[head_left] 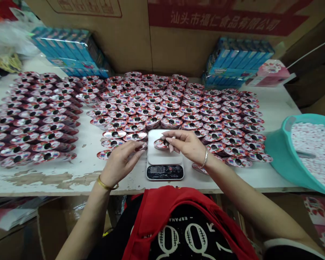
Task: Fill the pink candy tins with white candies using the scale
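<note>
My right hand (pixel 185 145) curls over a small round red-and-white container (pixel 157 144) lying on the white platform of a digital kitchen scale (pixel 162 156). Its fingers and thumb meet near the container's dark centre hole, and I cannot tell whether they pinch anything. My left hand (pixel 121 163) rests beside the scale with its fingers spread, holding nothing. Its fingertips are close to a neighbouring round container (pixel 135 136). The scale's black display (pixel 164 172) shows a reading near 8.69.
Rows of similar containers (pixel 157 104) cover the white table (pixel 43 177). A teal basin (pixel 287 159) of small pink-white sweets (pixel 314 151) sits at the right. Shrink-wrapped blue boxes (pixel 70 50) stand at the back against a printed cardboard wall (pixel 216 21).
</note>
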Tool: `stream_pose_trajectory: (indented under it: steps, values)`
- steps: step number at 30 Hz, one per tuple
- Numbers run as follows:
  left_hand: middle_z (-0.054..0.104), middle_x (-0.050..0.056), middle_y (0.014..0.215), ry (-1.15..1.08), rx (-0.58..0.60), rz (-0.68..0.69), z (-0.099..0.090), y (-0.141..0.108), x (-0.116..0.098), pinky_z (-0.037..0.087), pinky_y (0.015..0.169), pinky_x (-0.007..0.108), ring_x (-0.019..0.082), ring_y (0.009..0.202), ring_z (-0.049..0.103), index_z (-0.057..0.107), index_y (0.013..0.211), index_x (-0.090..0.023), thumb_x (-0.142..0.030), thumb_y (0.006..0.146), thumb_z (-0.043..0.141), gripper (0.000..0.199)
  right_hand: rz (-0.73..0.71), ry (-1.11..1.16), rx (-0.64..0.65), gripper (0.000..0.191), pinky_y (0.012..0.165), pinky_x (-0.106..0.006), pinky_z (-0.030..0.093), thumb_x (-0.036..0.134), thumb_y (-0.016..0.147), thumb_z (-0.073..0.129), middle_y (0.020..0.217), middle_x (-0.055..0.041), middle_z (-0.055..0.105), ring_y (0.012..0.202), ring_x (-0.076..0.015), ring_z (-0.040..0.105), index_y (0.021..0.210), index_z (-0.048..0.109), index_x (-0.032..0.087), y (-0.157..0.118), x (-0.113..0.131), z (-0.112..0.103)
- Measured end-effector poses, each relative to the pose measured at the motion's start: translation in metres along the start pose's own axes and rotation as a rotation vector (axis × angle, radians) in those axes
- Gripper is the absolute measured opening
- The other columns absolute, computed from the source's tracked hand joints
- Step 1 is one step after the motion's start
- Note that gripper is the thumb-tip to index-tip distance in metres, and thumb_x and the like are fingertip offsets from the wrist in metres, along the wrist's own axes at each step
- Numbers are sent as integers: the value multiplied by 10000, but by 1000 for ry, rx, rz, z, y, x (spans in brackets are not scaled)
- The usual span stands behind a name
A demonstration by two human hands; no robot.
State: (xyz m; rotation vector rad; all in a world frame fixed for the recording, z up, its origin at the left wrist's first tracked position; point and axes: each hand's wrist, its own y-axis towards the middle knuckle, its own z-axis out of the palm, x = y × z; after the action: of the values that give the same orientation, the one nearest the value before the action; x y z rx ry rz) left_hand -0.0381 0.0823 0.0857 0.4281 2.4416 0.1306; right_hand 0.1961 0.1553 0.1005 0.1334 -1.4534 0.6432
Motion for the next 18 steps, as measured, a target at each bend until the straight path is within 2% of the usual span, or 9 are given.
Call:
stream_pose_trajectory:
  steps: [4,6,8,10,11,12,14,16,18]
  values:
    - [628,77,1071,29,-20,61,8,14,-9,472,849,320,179,975,588,556,1173,-208,-360,908,532,307,9,119,-87,241,452,-186,260,314,783,685,671,3,600,508,-53,425,971,702,164,-10,7,-5]
    - [590,113,1164,94,10,115,20,25,-21,457,888,376,228,1055,554,495,1253,-191,-468,854,585,494,37,213,-138,255,436,-167,248,350,765,721,731,2,593,511,-36,410,946,707,171,-17,10,-8]
    - [576,139,1187,192,90,158,34,37,-31,450,873,410,264,1072,538,448,1297,-161,-519,813,613,624,85,276,-174,271,445,-145,293,366,743,753,765,3,580,539,-33,422,934,713,178,-25,11,-12]
    - [612,117,1087,279,180,183,39,49,-34,450,826,401,250,994,558,485,1247,-155,-426,858,580,484,135,295,-209,289,481,-126,362,375,717,780,784,-4,576,587,-47,455,931,722,190,-32,9,-17]
    - [622,101,1047,297,190,186,36,54,-33,451,810,386,236,961,563,503,1218,-158,-365,875,560,405,157,300,-232,302,507,-123,399,378,699,796,799,-8,579,620,-58,479,931,727,199,-35,7,-20]
    - [627,89,1034,294,169,182,27,57,-29,452,808,371,222,947,564,512,1201,-164,-312,882,546,353,180,305,-260,316,532,-124,432,384,678,809,815,-11,582,647,-70,499,930,731,209,-39,6,-24]
    - [624,78,1074,260,38,141,-5,58,-15,453,836,346,203,975,558,502,1211,-181,-260,878,543,344,223,318,-313,347,548,-133,475,397,632,834,831,-9,584,659,-85,516,923,737,236,-46,4,-32]
    - [616,71,1113,262,-129,49,-49,50,7,447,881,339,192,1011,554,494,1224,-202,-252,878,541,352,246,333,-356,367,536,-144,498,407,594,848,823,-4,583,633,-92,513,911,740,258,-54,3,-39]
    - [614,73,1118,353,-208,-73,-93,36,35,439,909,347,202,1029,556,521,1195,-207,-285,869,551,337,250,340,-386,378,529,-156,517,420,572,851,798,-2,576,611,-101,513,902,742,273,-59,3,-44]
